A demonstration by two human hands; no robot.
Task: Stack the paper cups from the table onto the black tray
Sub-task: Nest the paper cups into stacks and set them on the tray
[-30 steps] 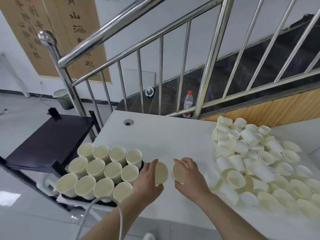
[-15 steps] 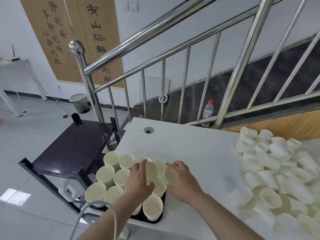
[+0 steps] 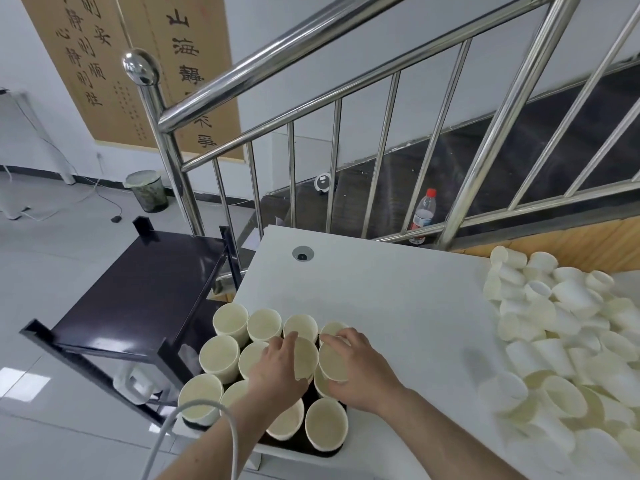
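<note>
Grey glossy floor tiles lie at far left, with a lined wastebasket [image 3: 147, 190] by the wall and a dark shelf unit [image 3: 138, 289] beside the white table [image 3: 381, 299]. At the table's near left corner, the black tray [image 3: 304, 452] carries upright cream paper cups [image 3: 228, 322] in rows, rims round, walls matte. Over them, the left hand [image 3: 277, 370] curls round one tilted paper cup [image 3: 306, 356]; the right hand [image 3: 360, 370] grips a second tilted cup [image 3: 332, 362]. Behind, a polished steel stair railing [image 3: 346, 109] and a red-capped plastic bottle [image 3: 423, 216]. At far right, a loose cup heap [image 3: 571, 341] lies tumbled on the table.
</note>
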